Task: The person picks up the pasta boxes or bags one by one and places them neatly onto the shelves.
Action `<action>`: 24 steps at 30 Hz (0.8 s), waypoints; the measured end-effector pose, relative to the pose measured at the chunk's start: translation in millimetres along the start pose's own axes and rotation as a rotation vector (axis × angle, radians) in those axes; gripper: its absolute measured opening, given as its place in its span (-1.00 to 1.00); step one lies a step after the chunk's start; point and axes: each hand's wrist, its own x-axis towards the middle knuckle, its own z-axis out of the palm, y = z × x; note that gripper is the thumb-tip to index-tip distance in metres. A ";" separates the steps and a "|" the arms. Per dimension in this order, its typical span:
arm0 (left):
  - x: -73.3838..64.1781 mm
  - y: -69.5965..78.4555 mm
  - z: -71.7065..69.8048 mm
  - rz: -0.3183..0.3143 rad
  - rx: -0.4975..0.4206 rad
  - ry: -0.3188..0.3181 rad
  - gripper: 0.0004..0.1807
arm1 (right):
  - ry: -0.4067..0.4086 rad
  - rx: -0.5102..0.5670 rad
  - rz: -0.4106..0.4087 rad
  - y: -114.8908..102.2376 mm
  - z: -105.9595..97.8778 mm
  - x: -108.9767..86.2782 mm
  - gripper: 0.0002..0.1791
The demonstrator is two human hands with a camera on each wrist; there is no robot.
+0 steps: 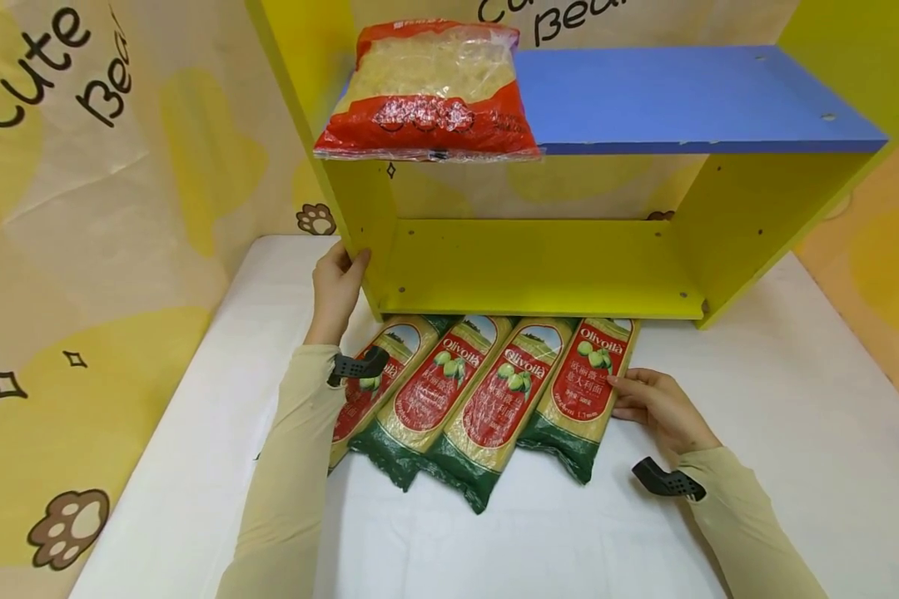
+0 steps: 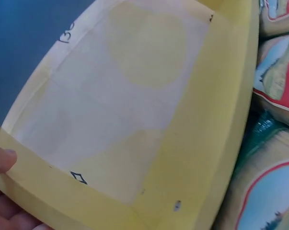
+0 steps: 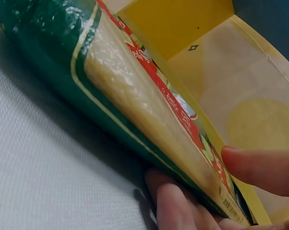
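Observation:
My left hand (image 1: 335,287) grips the front edge of the left side panel of a yellow shelf unit (image 1: 539,266), thumb on the inner face. In the left wrist view, the thumb (image 2: 1,160) lies over the yellow board (image 2: 86,201) with fingers behind it. With my right hand (image 1: 663,408) I pinch the right edge of the rightmost spaghetti pack (image 1: 580,391). The right wrist view has the thumb above this pack (image 3: 134,91) and fingers (image 3: 175,206) under its edge. Beside it, several like packs, one of them a middle pack (image 1: 498,395), lie fanned out.
A red and clear bag of pasta (image 1: 434,91) sits at the left on the blue upper shelf (image 1: 682,100), its front overhanging slightly. The packs' far ends reach the unit's lower front edge. A white cloth (image 1: 569,541) covers the table. Patterned cloth (image 1: 120,291) hangs behind and at the sides.

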 end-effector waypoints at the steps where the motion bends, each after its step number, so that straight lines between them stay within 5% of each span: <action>1: 0.5 1.9 -0.5 0.008 -0.002 0.007 -0.67 | 0.000 0.002 0.001 -0.2 0.1 -0.2 -0.52; 12: 2.9 11.6 -2.4 0.052 -0.021 0.034 -0.66 | 0.012 -0.021 -0.006 -0.1 2.5 1.8 -0.51; 24: 2.9 9.4 -2.2 0.036 -0.053 0.048 -0.67 | -0.024 -0.082 -0.011 -2.9 15.5 7.6 -0.28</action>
